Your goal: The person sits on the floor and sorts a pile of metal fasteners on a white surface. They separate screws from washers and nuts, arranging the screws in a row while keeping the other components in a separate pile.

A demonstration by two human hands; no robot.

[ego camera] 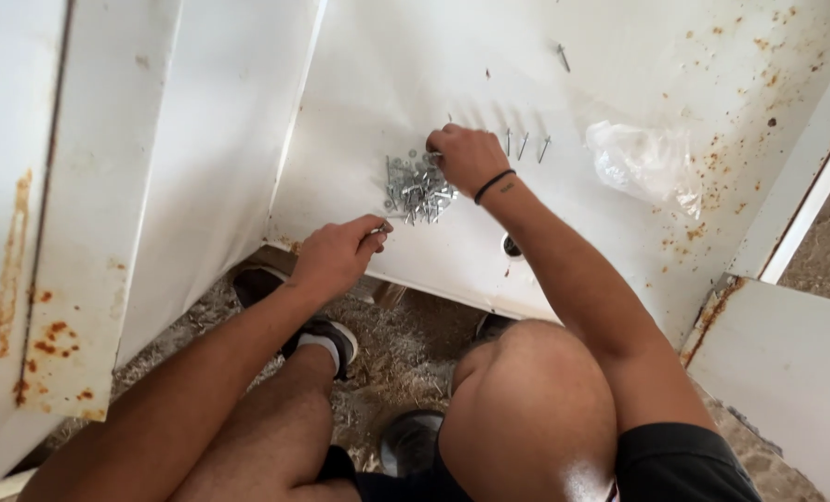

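A pile of small silver screws (417, 192) lies on a white metal panel (619, 74) with rust spots. My right hand (466, 156), with a black band on the wrist, rests at the pile's upper right edge, fingers curled into the screws. My left hand (340, 253) hovers near the panel's front edge, just left and below the pile, pinching a small screw between thumb and fingers. Three screws (524, 145) lie in a row to the right of my right hand. One more screw (563, 58) lies farther up.
A crumpled clear plastic bag (643, 163) lies on the panel to the right. A round hole (511, 246) is near the panel's front edge. Rusty white panels (80, 232) stand at left and another (787, 363) lies at right. My shoes stand on sandy ground (396, 349).
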